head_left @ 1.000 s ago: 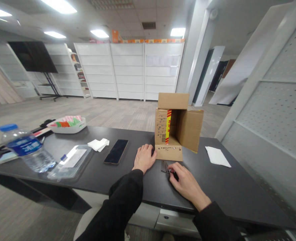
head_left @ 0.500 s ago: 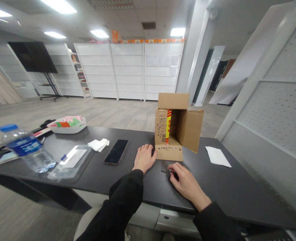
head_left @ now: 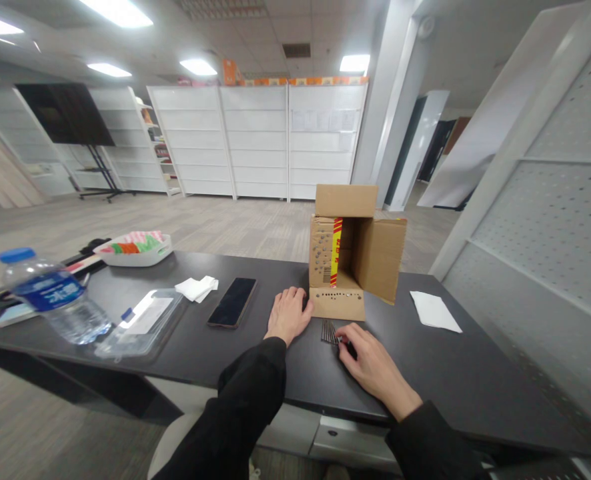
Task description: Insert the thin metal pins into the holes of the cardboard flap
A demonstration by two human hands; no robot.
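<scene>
A cardboard box point(head_left: 337, 305) stands on the dark desk with its flaps spread; holes and round metal heads dot its left panel and front flap. My left hand point(head_left: 288, 313) lies palm down on the desk beside the box's lower left corner, fingers stretched out. A small dark patch shows between its thumb and forefinger. In front of the box lies a row of thin, dark screws or nails point(head_left: 327, 331). At the right end of that row, my right hand point(head_left: 368, 357) has bent fingers, closed in a pinch. What its fingertips hold, if anything, is hidden.
Left of my hands are a phone point(head_left: 232, 303), folded tissues point(head_left: 197, 289), a clear plastic case point(head_left: 145, 323), a water bottle point(head_left: 58, 297) and a white basket point(head_left: 135, 256). A white paper point(head_left: 434, 311) lies right of the box. A perforated panel point(head_left: 550, 233) rises beyond the desk's right edge.
The row of screws or nails looks shifted very slightly to the left at its near end. Both hands and the box are in the same places.
</scene>
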